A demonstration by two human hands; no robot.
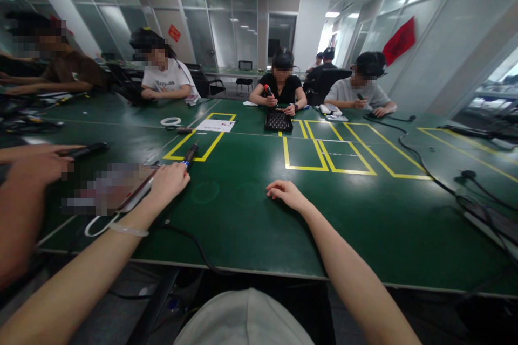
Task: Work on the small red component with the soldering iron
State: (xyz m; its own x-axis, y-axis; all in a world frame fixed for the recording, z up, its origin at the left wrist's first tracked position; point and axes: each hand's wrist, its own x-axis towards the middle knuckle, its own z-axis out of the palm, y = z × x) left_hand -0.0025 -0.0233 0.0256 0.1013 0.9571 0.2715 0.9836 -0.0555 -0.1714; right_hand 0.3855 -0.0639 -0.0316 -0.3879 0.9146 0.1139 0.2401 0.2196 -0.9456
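My left hand point(168, 182) is closed around a dark electric screwdriver point(190, 155) with a blue band, its tip pointing away over the green table point(251, 226). A black cable point(194, 242) runs from near that wrist to the table's front edge. My right hand point(284, 192) rests on the bare green surface with its fingers loosely curled and nothing in it. A blurred flat item point(105, 188) lies just left of my left hand.
Yellow tape outlines point(327, 153) mark boxes mid-table. A black tray point(278, 121) sits before a person opposite who holds a red-handled screwdriver. Several other people sit around the table. A neighbour's hand point(36, 164) is at left. Black cables point(424, 164) snake along the right side.
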